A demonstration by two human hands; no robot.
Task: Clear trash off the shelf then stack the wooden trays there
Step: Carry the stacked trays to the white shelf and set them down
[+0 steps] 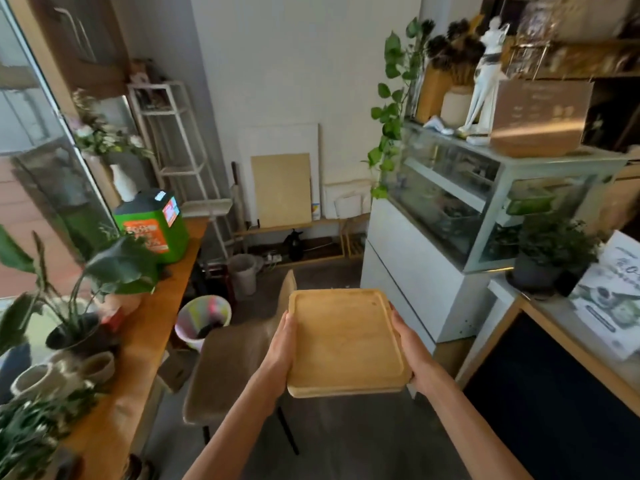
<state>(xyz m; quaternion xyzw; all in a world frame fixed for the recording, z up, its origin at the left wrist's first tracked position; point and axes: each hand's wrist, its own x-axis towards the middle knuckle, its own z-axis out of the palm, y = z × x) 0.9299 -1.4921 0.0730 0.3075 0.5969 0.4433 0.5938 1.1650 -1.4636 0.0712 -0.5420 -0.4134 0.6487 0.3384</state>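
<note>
Wooden trays (344,341), apparently two stacked, are being carried level at mid-frame, long axis pointing away from the person. The left hand (282,351) and right hand (407,344) are each clamping a long side, grip closed on the edges. Which shelf is meant cannot be told; a low shelf (294,228) is lying ahead.
</note>
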